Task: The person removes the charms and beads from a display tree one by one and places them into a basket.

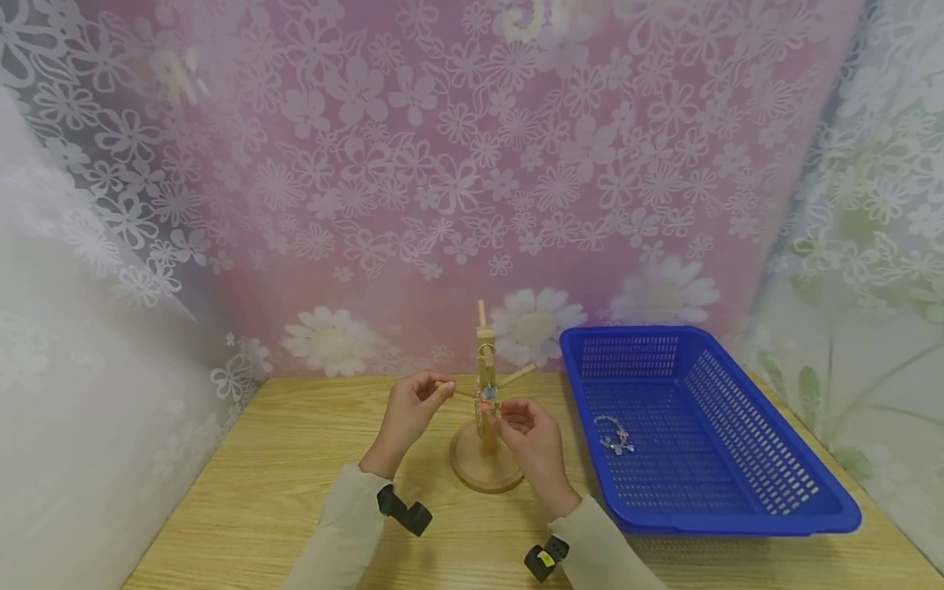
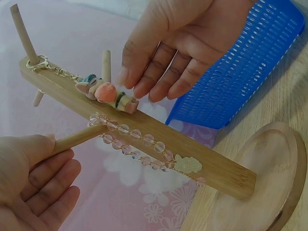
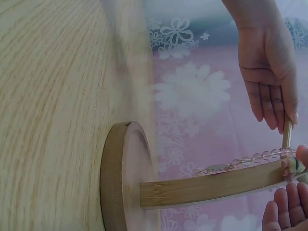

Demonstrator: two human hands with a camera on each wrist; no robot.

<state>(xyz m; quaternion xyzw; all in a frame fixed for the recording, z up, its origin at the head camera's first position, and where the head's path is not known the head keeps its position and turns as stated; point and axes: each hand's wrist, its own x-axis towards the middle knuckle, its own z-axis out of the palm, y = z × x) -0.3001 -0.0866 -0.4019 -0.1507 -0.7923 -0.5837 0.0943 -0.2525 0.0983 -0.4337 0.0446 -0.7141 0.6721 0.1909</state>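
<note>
A wooden stand (image 1: pixel 487 360) with a round base and side pegs stands on the table. My left hand (image 1: pixel 416 410) pinches the end of one peg (image 2: pixel 77 139) between thumb and fingers. From that peg hangs a bracelet of clear pink beads (image 2: pixel 139 137) with a pale charm (image 2: pixel 187 164). A keychain with a small figurine in coral pink (image 2: pixel 107 92) hangs from the upper peg by a gold ring and chain, lying along the post. My right hand (image 1: pixel 533 434) is beside the figurine, fingers loosely bent, fingertips close to it in the left wrist view.
On the right of the table sits a blue plastic basket (image 1: pixel 774 524), holding a beaded bracelet (image 1: pixel 618 442) with charms near its left wall. Behind the wood-grain table (image 1: pixel 295 475) hangs a pink flowered cloth (image 1: pixel 472 164). Another peg (image 1: pixel 519 374) sticks out to the right of the post.
</note>
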